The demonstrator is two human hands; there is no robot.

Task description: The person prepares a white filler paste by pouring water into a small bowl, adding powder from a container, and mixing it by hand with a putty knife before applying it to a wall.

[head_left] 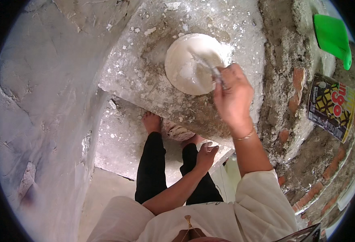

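One arm (252, 157) stretches forward, right hand (235, 94) pinching a blurred tool (217, 75) over the white bowl (176, 76) on the ledge (141, 80), the left hand (205, 156) hanging before the legs (151, 165), its grip beyond my telling.

Large red lettering (338, 99) stands on the black-and-yellow patterned container (325, 109).

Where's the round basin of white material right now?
In the head view, the basin sits top centre on the dusty step, just left of the right hand, which holds a blurred tool over it.
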